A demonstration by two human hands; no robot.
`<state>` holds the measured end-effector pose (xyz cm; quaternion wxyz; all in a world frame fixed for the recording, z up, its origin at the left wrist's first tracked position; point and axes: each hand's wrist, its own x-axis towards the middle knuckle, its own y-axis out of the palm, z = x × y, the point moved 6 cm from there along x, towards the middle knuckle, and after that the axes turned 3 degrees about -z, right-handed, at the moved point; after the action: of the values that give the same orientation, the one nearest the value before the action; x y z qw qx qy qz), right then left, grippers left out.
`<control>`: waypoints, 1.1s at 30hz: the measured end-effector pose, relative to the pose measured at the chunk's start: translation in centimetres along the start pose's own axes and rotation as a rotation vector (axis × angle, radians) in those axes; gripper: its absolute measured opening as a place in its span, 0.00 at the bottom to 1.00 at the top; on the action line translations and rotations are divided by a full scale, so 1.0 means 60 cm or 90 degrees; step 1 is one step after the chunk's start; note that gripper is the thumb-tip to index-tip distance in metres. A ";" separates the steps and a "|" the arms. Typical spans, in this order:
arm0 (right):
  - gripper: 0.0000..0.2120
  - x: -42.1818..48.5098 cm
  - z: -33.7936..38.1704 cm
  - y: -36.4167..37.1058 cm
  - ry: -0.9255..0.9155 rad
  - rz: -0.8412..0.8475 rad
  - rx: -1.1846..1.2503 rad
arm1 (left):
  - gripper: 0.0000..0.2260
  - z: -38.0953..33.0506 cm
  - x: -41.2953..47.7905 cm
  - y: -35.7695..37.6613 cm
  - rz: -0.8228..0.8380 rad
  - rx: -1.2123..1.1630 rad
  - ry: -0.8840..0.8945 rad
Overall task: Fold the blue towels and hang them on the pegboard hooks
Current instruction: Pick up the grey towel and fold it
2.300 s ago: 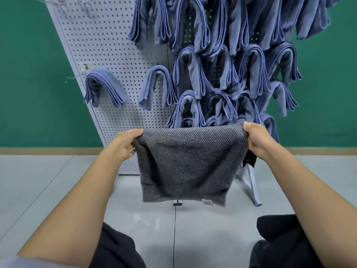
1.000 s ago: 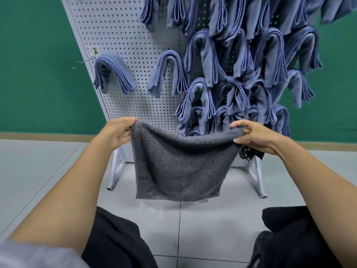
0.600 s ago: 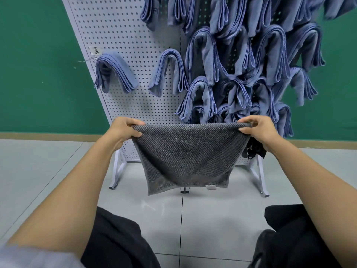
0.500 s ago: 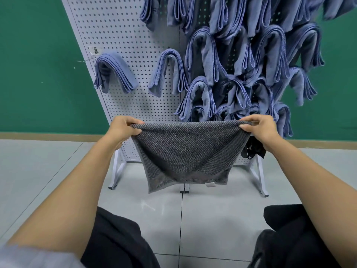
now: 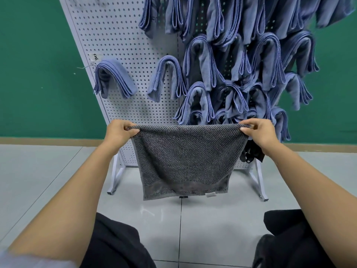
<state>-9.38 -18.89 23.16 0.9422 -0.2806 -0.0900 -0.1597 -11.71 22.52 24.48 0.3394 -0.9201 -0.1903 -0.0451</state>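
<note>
A dark grey towel (image 5: pixel 185 159) hangs folded in front of me, its top edge pulled taut. My left hand (image 5: pixel 118 132) pinches the top left corner and my right hand (image 5: pixel 258 132) pinches the top right corner. Behind it stands a white pegboard (image 5: pixel 123 41) on metal legs. Several folded blue towels (image 5: pixel 201 60) hang over its hooks, packed on the right half. Two more blue towels (image 5: pixel 114 78) hang apart on the left half.
The pegboard's legs (image 5: pixel 116 176) rest on a grey tiled floor (image 5: pixel 38 171) before a green wall (image 5: pixel 38 64). A small black item (image 5: pixel 251 153) hangs behind my right hand. My dark-clothed knees (image 5: pixel 116 244) fill the bottom of the view.
The towel's top edge sagged a second ago, then both hands pulled it taut and level. The hands have held the corners throughout and the towel has stayed stretched since.
</note>
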 end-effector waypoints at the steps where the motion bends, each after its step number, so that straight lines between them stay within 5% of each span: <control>1: 0.10 -0.001 0.004 -0.002 -0.024 -0.010 -0.043 | 0.05 0.001 -0.001 0.001 0.007 -0.002 0.001; 7: 0.09 0.010 0.005 -0.013 -0.055 -0.034 -0.122 | 0.08 0.025 0.003 -0.001 0.074 -0.136 -0.108; 12: 0.11 -0.005 -0.004 0.003 0.113 0.079 0.221 | 0.07 0.031 -0.013 0.015 0.179 -0.392 -0.188; 19: 0.18 0.004 -0.022 0.015 0.218 -0.015 0.252 | 0.06 0.017 -0.023 0.039 0.035 -0.523 -0.380; 22: 0.17 0.004 -0.002 0.032 0.209 -0.003 0.257 | 0.06 -0.031 -0.029 0.055 -0.001 -0.493 -0.320; 28: 0.04 -0.034 0.102 0.089 0.137 0.131 0.330 | 0.03 -0.148 -0.060 0.114 0.095 -0.399 -0.134; 33: 0.03 -0.060 0.141 0.095 0.102 0.123 0.327 | 0.08 -0.195 -0.080 0.149 0.091 -0.360 -0.031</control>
<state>-11.39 -8.79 26.38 0.9973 -0.0265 -0.0253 -0.0631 -12.19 7.26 26.99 0.0675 -0.9900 -0.1132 -0.0506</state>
